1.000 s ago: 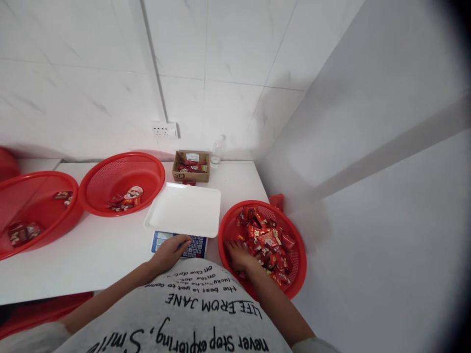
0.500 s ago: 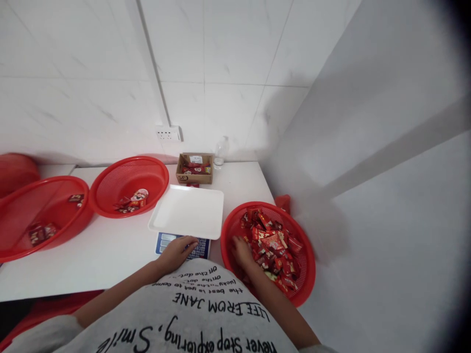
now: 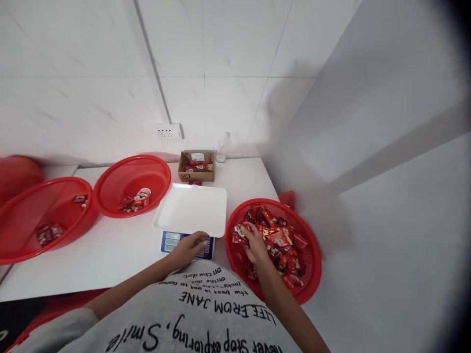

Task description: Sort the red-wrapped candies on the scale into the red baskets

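Note:
Over the right-hand red basket (image 3: 315,260), my right hand (image 3: 254,243) is closed on a small red candy packet (image 3: 240,236). Many more red wrapped candies (image 3: 281,240) lie heaped in that basket beneath and beside the hand. My left hand (image 3: 189,249) rests at the front of a blue and white scale (image 3: 172,241), fingers stretched over its keypad, holding nothing. On top of the scale sits a white tray (image 3: 191,208) with nothing on it. The tray's right edge is close to the basket's rim.
Two more red baskets, one in the middle (image 3: 106,184) and one at the far left (image 3: 79,230), hold a few packets each. A cardboard box (image 3: 196,175) of packets and a clear bottle (image 3: 222,149) stand against the wall. A wall socket (image 3: 169,131) sits above the table.
My right hand has risen from the left side of the candy heap and now shows a red packet in its fingers. My left hand stays by the scale; the view has shifted slightly.

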### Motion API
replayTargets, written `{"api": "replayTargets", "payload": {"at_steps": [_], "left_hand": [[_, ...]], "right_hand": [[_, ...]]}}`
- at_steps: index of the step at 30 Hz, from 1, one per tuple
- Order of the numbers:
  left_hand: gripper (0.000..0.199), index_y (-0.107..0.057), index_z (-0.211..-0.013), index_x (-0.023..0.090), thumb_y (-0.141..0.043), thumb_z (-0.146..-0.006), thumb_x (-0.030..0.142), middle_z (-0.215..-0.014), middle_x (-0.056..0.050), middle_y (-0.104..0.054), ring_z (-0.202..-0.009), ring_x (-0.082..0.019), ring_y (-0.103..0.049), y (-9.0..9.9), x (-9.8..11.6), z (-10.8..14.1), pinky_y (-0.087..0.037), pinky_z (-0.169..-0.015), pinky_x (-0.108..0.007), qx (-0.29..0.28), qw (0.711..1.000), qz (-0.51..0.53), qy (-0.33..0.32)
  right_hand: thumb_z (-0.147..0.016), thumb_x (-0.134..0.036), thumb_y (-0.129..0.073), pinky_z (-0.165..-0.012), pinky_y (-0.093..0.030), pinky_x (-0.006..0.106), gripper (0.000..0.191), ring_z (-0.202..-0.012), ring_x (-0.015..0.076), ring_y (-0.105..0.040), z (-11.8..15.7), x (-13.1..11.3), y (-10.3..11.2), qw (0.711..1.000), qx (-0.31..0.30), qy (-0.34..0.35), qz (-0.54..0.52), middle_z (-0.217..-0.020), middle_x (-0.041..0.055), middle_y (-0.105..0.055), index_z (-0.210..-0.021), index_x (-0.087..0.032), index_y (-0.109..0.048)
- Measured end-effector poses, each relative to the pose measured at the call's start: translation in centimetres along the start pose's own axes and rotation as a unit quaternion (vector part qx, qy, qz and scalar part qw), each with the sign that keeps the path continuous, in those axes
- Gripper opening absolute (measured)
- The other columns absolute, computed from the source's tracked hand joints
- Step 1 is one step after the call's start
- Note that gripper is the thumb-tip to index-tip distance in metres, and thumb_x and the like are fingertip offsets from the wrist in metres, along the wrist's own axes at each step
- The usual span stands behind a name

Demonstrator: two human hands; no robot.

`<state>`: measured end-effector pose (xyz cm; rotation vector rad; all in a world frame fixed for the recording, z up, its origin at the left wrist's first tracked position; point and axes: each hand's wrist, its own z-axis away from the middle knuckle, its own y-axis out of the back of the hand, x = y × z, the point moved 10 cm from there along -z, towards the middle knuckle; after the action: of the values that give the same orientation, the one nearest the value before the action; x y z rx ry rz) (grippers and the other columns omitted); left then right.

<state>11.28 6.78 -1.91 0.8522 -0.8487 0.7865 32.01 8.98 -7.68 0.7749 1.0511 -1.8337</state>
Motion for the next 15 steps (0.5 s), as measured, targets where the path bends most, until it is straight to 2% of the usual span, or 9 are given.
{"api": "replayTargets", "payload": {"at_steps": [2,4,7,11,15], "left_hand": [[0.045,-0.048,-0.117,0.020,-0.055,-0.079,0.044,-0.101,-0.007,-0.062,-0.084,-0.018,-0.061,-1.2,0.0,-0.5,-0.048,-0.077,-0.034,-0.040,0.990,0.125,0.045],[0.052,-0.044,-0.121,0.022,-0.057,-0.078,0.047,-0.108,-0.009,-0.059,-0.081,-0.017,-0.062,-2.3,0.1,-0.9,-0.050,-0.074,-0.034,-0.074,0.967,0.225,0.091],[0.049,-0.047,-0.118,0.022,-0.060,-0.077,0.047,-0.106,-0.009,-0.060,-0.075,-0.015,-0.063,-2.3,0.2,-1.5,-0.050,-0.069,-0.031,-0.082,0.942,0.303,0.119],[0.042,-0.053,-0.109,0.019,-0.065,-0.075,0.040,-0.097,-0.007,-0.062,-0.073,-0.013,-0.062,0.5,-1.3,-1.7,-0.050,-0.062,-0.025,-0.037,0.928,0.345,0.135],[0.035,-0.055,-0.101,0.017,-0.067,-0.074,0.036,-0.086,-0.004,-0.064,-0.067,-0.010,-0.060,4.5,-3.4,-1.3,-0.048,-0.060,-0.021,0.016,0.929,0.337,0.150]], "right_hand": [[-0.062,-0.034,-0.072,-0.063,-0.048,0.025,0.030,-0.075,0.0139,-0.061,0.8,-0.6,-2.8,0.999,-0.030,0.004,-0.028,-0.085,-0.0025,-0.065,-0.085,-0.026,-0.055],[-0.062,-0.033,-0.073,-0.066,-0.048,0.026,0.029,-0.075,0.0137,-0.060,1.4,-0.5,-5.7,0.997,-0.059,0.001,-0.046,-0.084,-0.0025,-0.064,-0.085,-0.025,-0.056],[-0.062,-0.034,-0.074,-0.071,-0.047,0.027,0.032,-0.079,0.0148,-0.060,1.9,0.8,-9.7,0.994,-0.092,-0.027,-0.051,-0.087,-0.0008,-0.065,-0.088,-0.024,-0.058],[-0.062,-0.036,-0.074,-0.078,-0.047,0.029,0.039,-0.084,0.0149,-0.060,2.2,3.0,-13.5,0.988,-0.113,-0.072,-0.081,-0.093,0.0004,-0.064,-0.096,-0.025,-0.058],[-0.061,-0.036,-0.076,-0.073,-0.049,0.028,0.044,-0.080,0.0136,-0.060,2.1,4.4,-15.8,0.979,-0.119,-0.107,-0.129,-0.092,-0.0010,-0.063,-0.099,-0.026,-0.056]]}}
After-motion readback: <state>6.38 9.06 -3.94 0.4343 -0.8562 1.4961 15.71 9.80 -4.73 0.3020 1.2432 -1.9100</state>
